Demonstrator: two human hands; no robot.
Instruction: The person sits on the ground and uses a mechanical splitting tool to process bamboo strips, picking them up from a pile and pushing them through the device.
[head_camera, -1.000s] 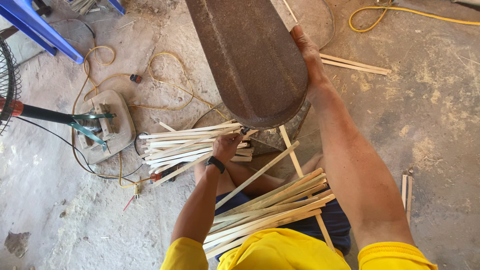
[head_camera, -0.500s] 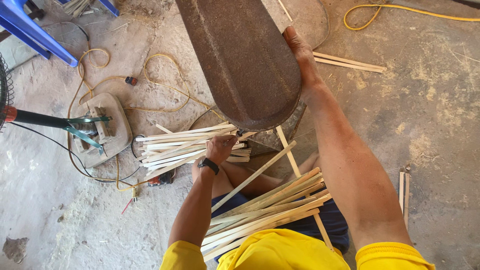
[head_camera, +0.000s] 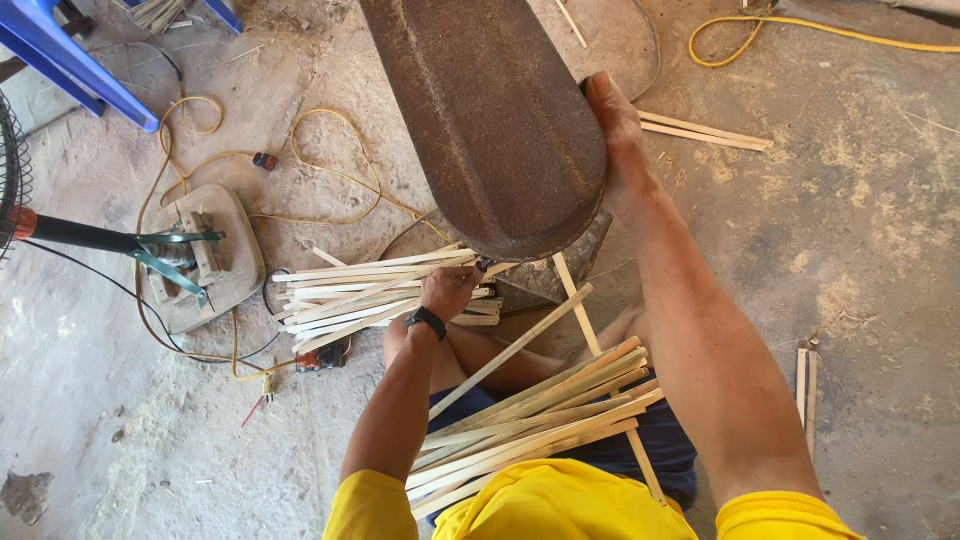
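Observation:
My right hand (head_camera: 618, 140) rests against the right edge of a big rusty brown metal cover (head_camera: 490, 120) that rises toward the camera. My left hand (head_camera: 450, 290), with a black watch on the wrist, is closed around a pale wooden slat (head_camera: 400, 262) just under the cover's lower end. A heap of similar cut slats (head_camera: 350, 300) lies on the floor to the left of that hand. Another bundle of long slats (head_camera: 540, 420) lies across my lap, over blue shorts and a yellow shirt.
A fan base (head_camera: 205, 260) with a black pole and a yellow cable (head_camera: 330, 170) lie on the concrete floor at left. A blue plastic stool (head_camera: 70, 60) stands at top left. Loose slats (head_camera: 700, 130) lie at upper right, a few more (head_camera: 805, 385) at right.
The view has shifted slightly down and right. My left hand stays at the slats below the cover; my right hand keeps its place on the cover's edge.

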